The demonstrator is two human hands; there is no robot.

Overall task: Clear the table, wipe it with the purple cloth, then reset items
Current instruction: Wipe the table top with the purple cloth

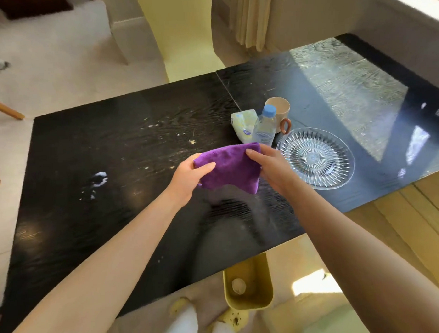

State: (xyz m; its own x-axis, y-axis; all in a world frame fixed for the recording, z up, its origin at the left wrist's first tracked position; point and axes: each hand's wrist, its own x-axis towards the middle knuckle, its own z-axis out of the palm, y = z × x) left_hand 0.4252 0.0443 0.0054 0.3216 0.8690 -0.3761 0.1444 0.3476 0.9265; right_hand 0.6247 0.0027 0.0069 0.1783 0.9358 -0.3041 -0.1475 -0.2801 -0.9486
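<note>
I hold the folded purple cloth [231, 167] in the air above the middle of the black table [118, 155]. My left hand [189, 178] grips its left edge and my right hand [270, 164] pinches its right edge. Just behind the cloth stand a clear water bottle with a blue cap [265, 126], a yellow-white packet [244, 124] and a beige mug with a brown handle [280, 112]. A cut-glass plate [316, 158] lies flat to the right of my right hand. White crumbs and a white smear [99, 179] mark the table's left half.
A small yellow bin [248, 286] sits on the floor under the table's near edge, by my feet. A pale yellow chair back [184, 35] stands at the far side. A wooden chair arm [5, 109] pokes in from the left. Sunlight glares on the table's right end.
</note>
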